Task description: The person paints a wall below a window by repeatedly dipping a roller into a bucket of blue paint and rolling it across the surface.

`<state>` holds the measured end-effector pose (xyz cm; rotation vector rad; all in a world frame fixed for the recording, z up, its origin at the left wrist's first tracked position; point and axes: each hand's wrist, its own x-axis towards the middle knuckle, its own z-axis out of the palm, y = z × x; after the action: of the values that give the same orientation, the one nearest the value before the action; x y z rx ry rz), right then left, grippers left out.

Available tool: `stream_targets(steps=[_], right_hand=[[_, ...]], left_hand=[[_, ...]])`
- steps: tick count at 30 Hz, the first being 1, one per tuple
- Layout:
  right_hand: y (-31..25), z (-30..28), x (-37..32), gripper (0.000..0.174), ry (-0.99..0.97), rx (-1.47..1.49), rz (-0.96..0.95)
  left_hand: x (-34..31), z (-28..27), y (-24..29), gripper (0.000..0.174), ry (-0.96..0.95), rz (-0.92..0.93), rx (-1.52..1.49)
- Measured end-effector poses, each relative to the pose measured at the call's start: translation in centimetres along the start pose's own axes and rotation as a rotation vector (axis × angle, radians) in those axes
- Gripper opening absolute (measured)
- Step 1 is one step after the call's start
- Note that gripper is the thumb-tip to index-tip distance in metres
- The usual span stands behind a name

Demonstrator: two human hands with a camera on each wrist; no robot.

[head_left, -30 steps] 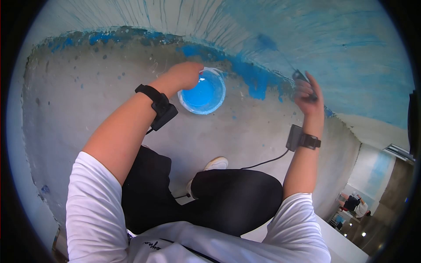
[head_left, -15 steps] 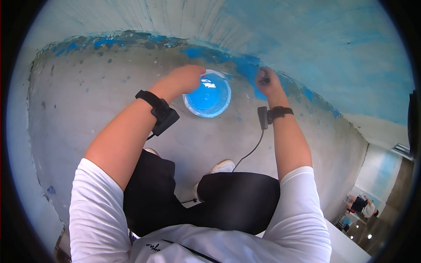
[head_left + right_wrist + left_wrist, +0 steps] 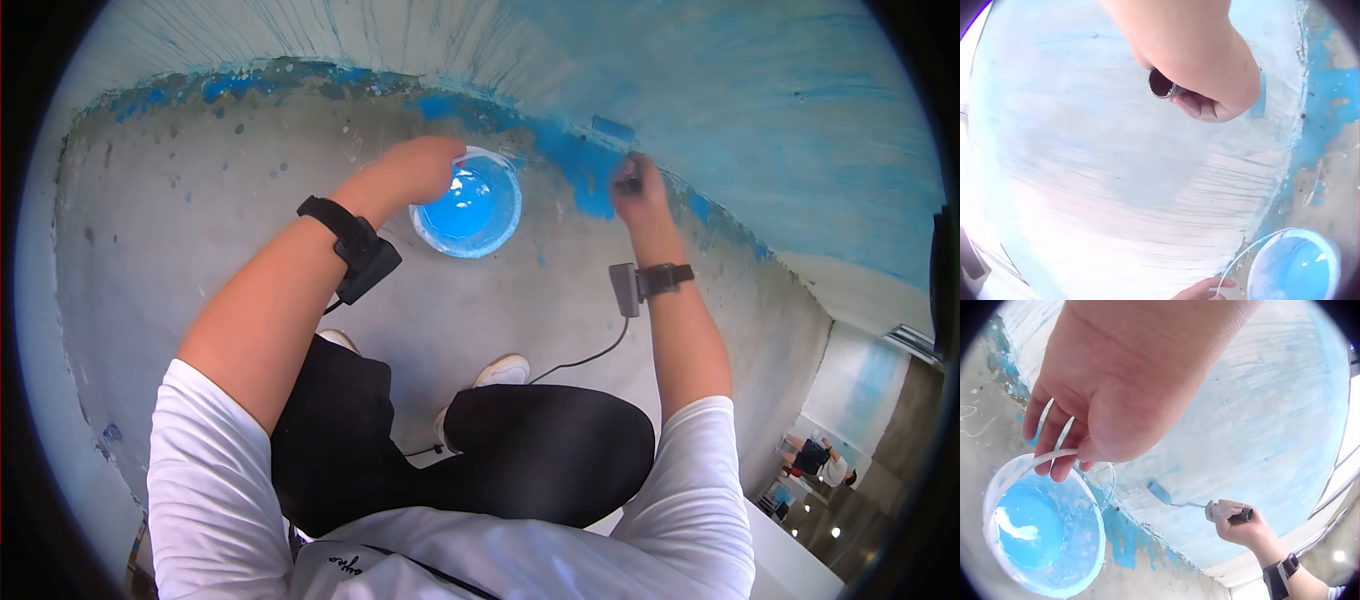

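Observation:
My left hand [image 3: 418, 172] grips the thin white handle [image 3: 1059, 453] of a plastic bucket [image 3: 1099, 547] by the floor's edge. Bright blue paint [image 3: 460, 212] covers the bucket's bottom. Its handle arches up into my curled fingers in the left wrist view. To the right, my right hand [image 3: 645, 205] holds a small paint roller [image 3: 1160, 492] by its dark handle [image 3: 1244, 515]. The pale-blue roller sleeve lies against the lower wall, just above the floor line. In the right wrist view my hand and forearm hide most of the roller, and the handle's hollow end faces the camera.
The wall [image 3: 720, 90] carries pale blue paint and streaks. Blue splashes [image 3: 585, 180] run along where it meets the grey concrete floor [image 3: 250, 230]. My knees and shoes are below the bucket. A cable [image 3: 590, 358] hangs from my right wrist. Another person [image 3: 820, 460] is far right.
My right hand came down and left from higher on the wall, then shifted slightly right; the roller now shows low on the wall. My left hand stays at the bucket.

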<state>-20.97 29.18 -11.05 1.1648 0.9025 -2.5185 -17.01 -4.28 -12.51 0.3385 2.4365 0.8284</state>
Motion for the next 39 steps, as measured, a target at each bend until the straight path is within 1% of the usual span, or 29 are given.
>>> stream_targets(steps=[1, 3, 5, 6, 8, 9, 11, 14, 15, 17, 18, 19, 21, 23, 25, 27, 29, 31, 33, 34, 36, 39], right_hand=[[0.9, -0.3, 1.4, 0.018, 0.101, -0.058, -0.029], [0.8, -1.8, 2.8, 0.017, 0.127, -0.050, 0.003], [-0.1, -3.4, 2.0, 0.016, 0.078, -0.233, 0.039], [-1.2, -4.4, 1.4, 0.016, 0.085, -0.234, 0.040], [-3.6, -5.5, -0.2, 0.015, -0.111, -0.208, 0.193], [-4.0, -5.8, -1.2, 0.015, -0.106, -0.212, 0.190], [-4.3, -4.8, -3.8, 0.016, -0.146, -0.294, 0.122], [-2.8, -3.6, -4.8, 0.016, -0.154, -0.316, 0.103], [-2.6, -4.1, -3.8, 0.016, -0.156, -0.313, 0.103], [-1.6, -5.1, -0.7, 0.016, -0.168, -0.172, 0.150], [-0.9, -5.4, 0.4, 0.015, -0.120, -0.240, 0.133], [-0.2, -5.8, 1.3, 0.015, -0.123, -0.233, 0.135], [0.8, -6.3, 2.9, 0.015, -0.076, -0.314, 0.067], [1.3, -6.3, 2.9, 0.016, -0.082, -0.293, 0.074], [0.6, -6.6, 2.0, 0.016, -0.083, -0.283, 0.075], [-0.5, -6.7, 0.2, 0.016, -0.220, -0.235, 0.155], [-0.8, -6.3, -1.0, 0.016, -0.229, -0.252, 0.138], [-0.5, -6.1, -0.9, 0.016, -0.242, -0.256, 0.121], [0.6, -5.8, 0.7, 0.016, -0.117, -0.310, 0.064], [1.3, -5.5, 1.6, 0.016, -0.119, -0.303, 0.065], [3.0, -4.7, 2.9, 0.017, 0.010, -0.275, 0.021], [4.1, -4.3, 2.1, 0.018, 0.017, -0.253, -0.019]], left_hand=[[-0.2, -0.1, -0.1, 0.025, 0.015, 0.011, 0.014], [-0.3, -0.2, 0.0, 0.025, 0.005, -0.001, 0.009], [-0.3, -0.2, 0.0, 0.025, -0.011, -0.007, -0.004], [-0.2, -0.1, 0.0, 0.025, -0.020, -0.017, 0.001], [0.2, 0.1, 0.1, 0.025, -0.028, -0.017, -0.002], [0.3, 0.2, -0.1, 0.026, -0.008, -0.007, -0.004], [0.3, 0.4, -0.2, 0.026, 0.008, 0.005, -0.009], [0.2, 0.2, 0.1, 0.026, 0.008, -0.005, -0.012], [0.2, 0.1, 0.2, 0.026, -0.012, -0.030, -0.014], [0.1, 0.0, 0.3, 0.026, -0.029, -0.062, -0.010], [0.0, -0.1, 0.3, 0.026, -0.015, -0.055, 0.007], [-0.2, -0.1, 0.3, 0.026, -0.006, -0.047, 0.022], [-0.1, -0.3, 0.4, 0.026, -0.016, -0.050, 0.031], [-0.1, -0.2, 0.5, 0.026, -0.032, -0.047, 0.026], [0.2, 0.0, 0.7, 0.026, -0.020, -0.054, 0.037], [0.3, 0.1, 0.5, 0.027, -0.023, -0.065, 0.006], [0.2, 0.1, 0.5, 0.027, -0.023, -0.085, -0.021], [0.2, 0.0, 0.5, 0.027, -0.018, -0.060, -0.002], [0.2, 0.0, 0.5, 0.027, -0.018, -0.062, 0.003], [0.2, 0.0, 0.5, 0.026, -0.020, -0.062, 0.005], [0.1, -0.1, 0.5, 0.026, -0.012, -0.054, 0.020], [0.3, 0.2, 0.3, 0.026, -0.016, -0.043, 0.026]])
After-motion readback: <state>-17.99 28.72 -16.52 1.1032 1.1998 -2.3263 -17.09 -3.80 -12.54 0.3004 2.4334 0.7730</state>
